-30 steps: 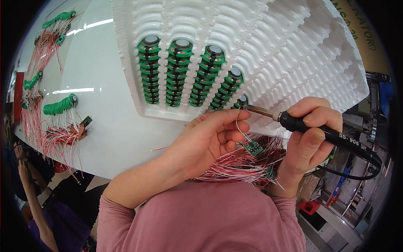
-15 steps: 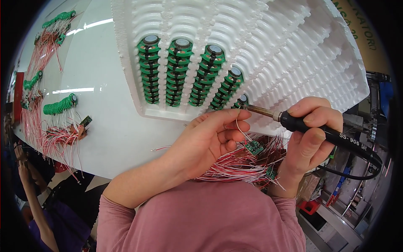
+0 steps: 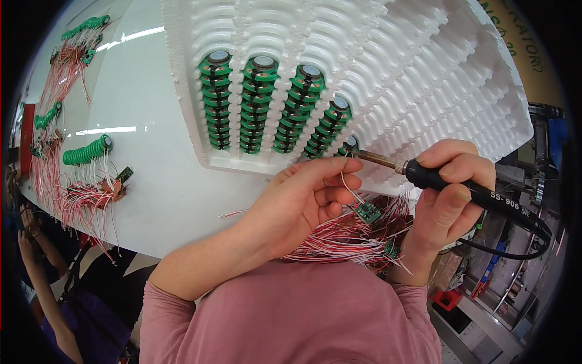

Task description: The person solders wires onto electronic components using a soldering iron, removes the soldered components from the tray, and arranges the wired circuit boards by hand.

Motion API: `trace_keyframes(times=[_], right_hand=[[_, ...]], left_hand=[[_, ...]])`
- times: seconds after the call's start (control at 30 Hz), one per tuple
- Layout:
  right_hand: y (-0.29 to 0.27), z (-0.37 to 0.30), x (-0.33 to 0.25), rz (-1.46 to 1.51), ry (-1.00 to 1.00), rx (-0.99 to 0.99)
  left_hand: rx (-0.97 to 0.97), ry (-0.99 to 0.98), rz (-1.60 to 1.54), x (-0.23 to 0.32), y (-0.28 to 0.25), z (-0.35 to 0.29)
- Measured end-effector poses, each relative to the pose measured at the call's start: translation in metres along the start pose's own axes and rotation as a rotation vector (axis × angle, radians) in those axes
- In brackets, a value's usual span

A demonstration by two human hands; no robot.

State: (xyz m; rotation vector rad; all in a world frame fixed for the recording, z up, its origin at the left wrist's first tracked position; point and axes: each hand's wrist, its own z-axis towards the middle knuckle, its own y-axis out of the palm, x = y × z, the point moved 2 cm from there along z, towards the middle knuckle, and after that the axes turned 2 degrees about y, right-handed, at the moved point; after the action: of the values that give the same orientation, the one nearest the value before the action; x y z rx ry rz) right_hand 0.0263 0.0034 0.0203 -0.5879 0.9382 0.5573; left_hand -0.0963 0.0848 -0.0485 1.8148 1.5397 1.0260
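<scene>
Around the black handle of a soldering iron (image 3: 445, 179) my right hand (image 3: 454, 188) is closed. The iron's metal tip points left, close to my left fingertips and the near end of the fifth row of parts. My left hand (image 3: 309, 197) pinches a thin white wire (image 3: 344, 182) between thumb and forefinger; its other fingers are curled. That wire runs down to a small green circuit board (image 3: 368, 212) hanging below the hand. Rows of round green parts with silver faces (image 3: 255, 103) stand in the ribbed white foam tray (image 3: 394, 91). My fingers partly hide the fifth row.
A bundle of red and white wires (image 3: 339, 242) lies against my front, with another green board (image 3: 391, 249) among them. Wired green stacks (image 3: 88, 150) sit on the white table (image 3: 170, 200) at left. Another person's arms (image 3: 42, 255) show at lower left; a cardboard box (image 3: 533, 54) stands far right.
The iron's tip has drawn back slightly to the right from my left fingertips. My left hand stays in place with the wire. The other person's arms at lower left have shifted.
</scene>
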Motion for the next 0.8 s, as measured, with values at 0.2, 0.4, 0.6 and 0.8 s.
trace_keyframes(times=[0.2, 0.4, 0.6, 0.8], right_hand=[[-0.0008, 0.0008, 0.0001, 0.004, -0.010, 0.022], [-0.0009, 0.0008, 0.0013, -0.012, 0.000, 0.003], [-0.0001, -0.0002, 0.0002, 0.000, 0.005, 0.004], [-0.0011, 0.0000, 0.0010, -0.006, -0.002, 0.002]], left_hand=[[0.000, -0.006, -0.001, 0.0000, 0.0004, 0.0000], [-0.004, -0.003, 0.002, -0.0003, 0.0001, -0.0001], [-0.007, 0.004, 0.002, -0.0006, -0.0007, 0.0001], [-0.004, -0.007, -0.011, -0.0003, 0.0003, -0.0002]])
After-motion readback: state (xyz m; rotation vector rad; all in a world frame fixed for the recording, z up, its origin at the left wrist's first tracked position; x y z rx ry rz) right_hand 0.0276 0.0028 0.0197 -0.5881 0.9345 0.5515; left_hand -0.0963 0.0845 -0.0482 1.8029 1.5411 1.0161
